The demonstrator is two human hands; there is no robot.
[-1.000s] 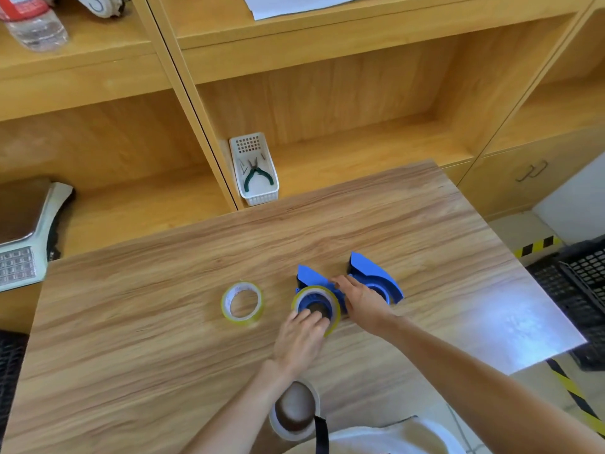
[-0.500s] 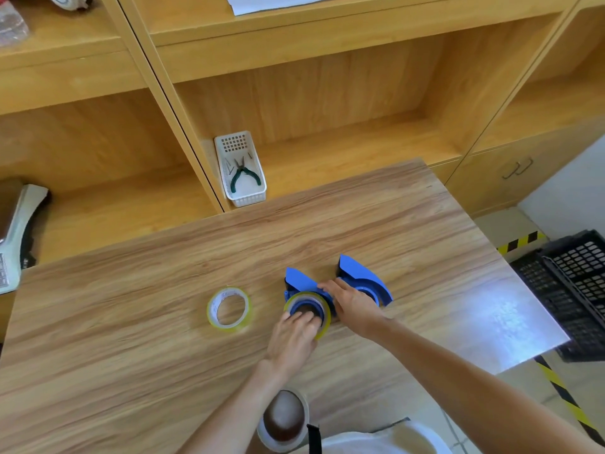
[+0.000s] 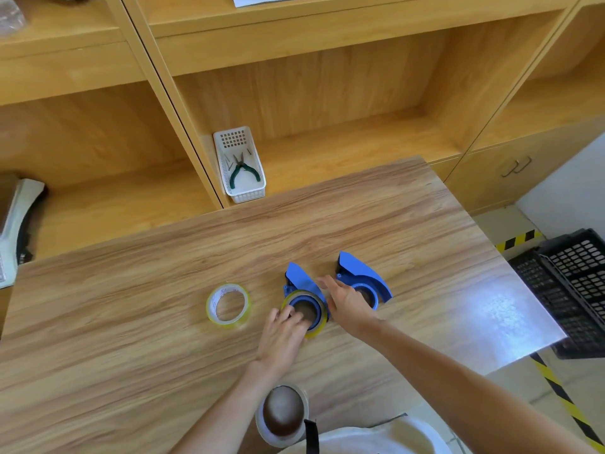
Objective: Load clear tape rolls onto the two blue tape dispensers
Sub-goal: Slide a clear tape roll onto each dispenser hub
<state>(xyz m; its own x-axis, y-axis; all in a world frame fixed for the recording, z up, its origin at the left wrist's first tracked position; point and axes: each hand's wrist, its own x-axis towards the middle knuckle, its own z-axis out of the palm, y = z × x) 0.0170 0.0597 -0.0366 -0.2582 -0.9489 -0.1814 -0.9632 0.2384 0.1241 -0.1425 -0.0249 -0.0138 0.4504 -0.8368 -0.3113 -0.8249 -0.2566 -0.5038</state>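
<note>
Two blue tape dispensers lie on the wooden table (image 3: 131, 339). The left dispenser (image 3: 299, 278) has a clear yellowish tape roll (image 3: 319, 326) seated around its blue hub. My left hand (image 3: 283, 332) rests its fingertips on the near left rim of that roll. My right hand (image 3: 348, 303) hovers with fingers spread between the two dispensers, holding nothing. The right dispenser (image 3: 363, 276) lies just behind it with no roll on its hub. A second clear tape roll (image 3: 229, 306) lies flat on the table to the left.
A white basket (image 3: 240, 167) with green-handled pliers stands on the shelf behind the table. A larger tape roll (image 3: 283, 414) hangs at my waist near the table's front edge. Black crates (image 3: 576, 283) sit on the floor at the right. A scale (image 3: 16, 224) is at the far left.
My right hand has lifted off the left dispenser and spread its fingers. My left hand stays on the mounted roll. The view has shifted slightly.
</note>
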